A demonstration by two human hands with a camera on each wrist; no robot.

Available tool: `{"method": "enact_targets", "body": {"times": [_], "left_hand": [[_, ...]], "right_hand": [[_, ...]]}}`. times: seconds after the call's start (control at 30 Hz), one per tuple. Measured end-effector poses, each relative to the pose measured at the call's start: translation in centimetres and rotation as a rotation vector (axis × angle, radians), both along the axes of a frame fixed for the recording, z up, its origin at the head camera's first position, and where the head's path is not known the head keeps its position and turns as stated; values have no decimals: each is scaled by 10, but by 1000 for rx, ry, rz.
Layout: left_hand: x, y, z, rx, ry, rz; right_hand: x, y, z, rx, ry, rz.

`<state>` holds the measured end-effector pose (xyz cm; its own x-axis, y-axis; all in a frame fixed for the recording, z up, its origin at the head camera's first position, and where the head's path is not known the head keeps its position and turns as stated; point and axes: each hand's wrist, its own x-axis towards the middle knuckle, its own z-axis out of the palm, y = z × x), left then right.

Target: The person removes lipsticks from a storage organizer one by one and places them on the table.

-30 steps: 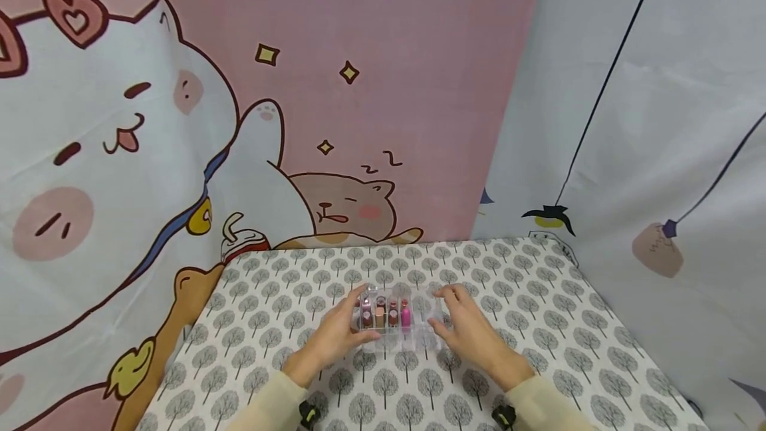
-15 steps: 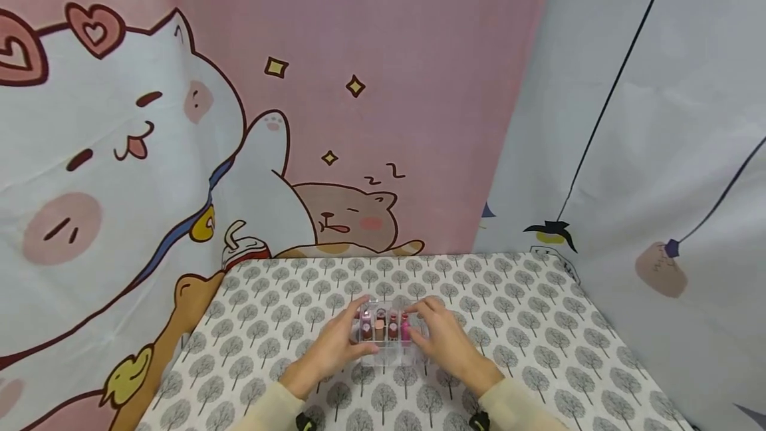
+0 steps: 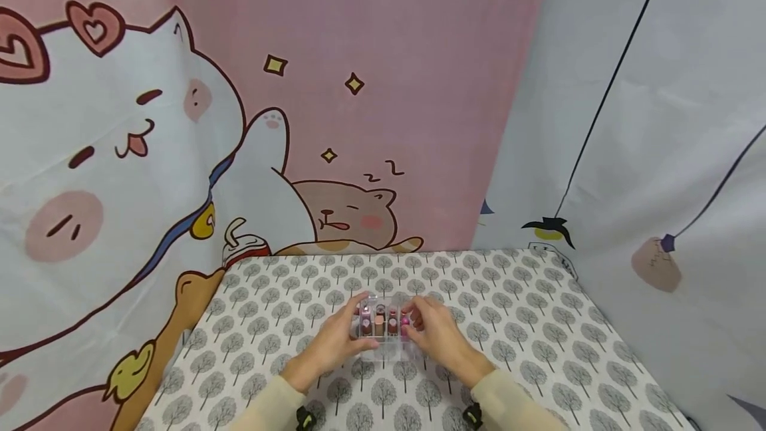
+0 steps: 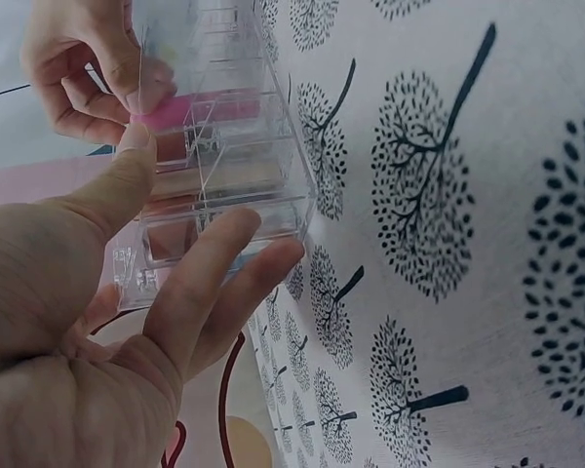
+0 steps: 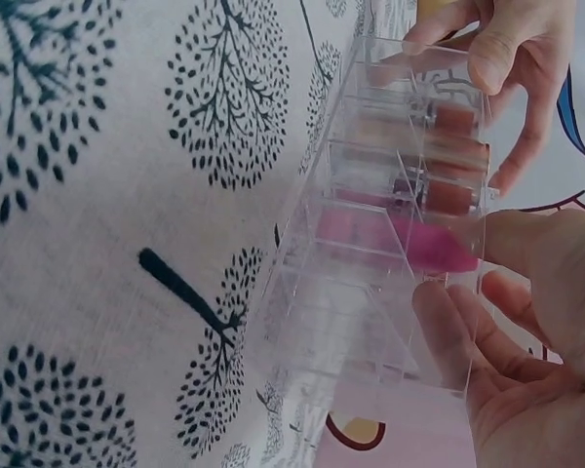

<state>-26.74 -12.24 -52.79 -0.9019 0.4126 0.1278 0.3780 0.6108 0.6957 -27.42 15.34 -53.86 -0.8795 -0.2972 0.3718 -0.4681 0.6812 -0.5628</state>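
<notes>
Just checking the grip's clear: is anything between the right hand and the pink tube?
Nothing visible is in the way: the right hand is at the upper end of the pink tube, which stands in the clear organizer.

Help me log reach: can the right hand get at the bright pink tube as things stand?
Likely yes. The right hand has thumb and fingers at the top end of the bright pink tube, and the left hand holds the left end of the clear organizer, out of the way.

glossy clear plastic case (image 5: 331,312), smooth pink tube (image 5: 434,249), matt tablecloth (image 3: 383,384), creased cloth backdrop (image 3: 431,85)
</notes>
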Motion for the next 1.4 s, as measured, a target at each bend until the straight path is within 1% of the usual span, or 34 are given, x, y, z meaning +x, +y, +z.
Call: {"method": "enact_targets", "body": {"times": [0.1, 0.17, 0.27, 0.4, 0.53, 0.57, 0.63, 0.7, 0.9, 1.1, 1.27, 1.4], "left_hand": [[-2, -1, 2, 6, -2, -7], [-1, -1, 3, 12, -14, -6], [0, -2, 3, 22, -31, -3], [0, 0, 2, 23, -31, -10], [-4, -1, 3, 11, -27, -24], [-4, -2, 2, 10, -35, -23], [-5, -2, 2, 11, -33, -22], [-7, -3, 2, 14, -31, -28], [-12, -3, 3, 18, -62, -61], [-10, -3, 5, 43, -58, -77], [-11, 1, 10, 24, -65, -62], [-9, 5, 12, 10, -67, -25]], "right_hand": [[-1, -2, 1, -9, 10, 12], [0, -4, 1, -2, 33, 20], [1, -6, 0, 15, 41, 25], [2, -6, 1, 32, 18, 26], [-1, -6, 3, 30, 17, 42], [-1, -6, 2, 25, 7, 44], [-2, -6, 3, 28, 14, 51], [-3, -7, 3, 24, 6, 42], [-3, -6, 8, 14, -22, 26], [-2, -7, 12, 12, -29, 45], [-2, -3, 15, -42, -13, 70], [-2, -1, 17, -59, -2, 78]]}}
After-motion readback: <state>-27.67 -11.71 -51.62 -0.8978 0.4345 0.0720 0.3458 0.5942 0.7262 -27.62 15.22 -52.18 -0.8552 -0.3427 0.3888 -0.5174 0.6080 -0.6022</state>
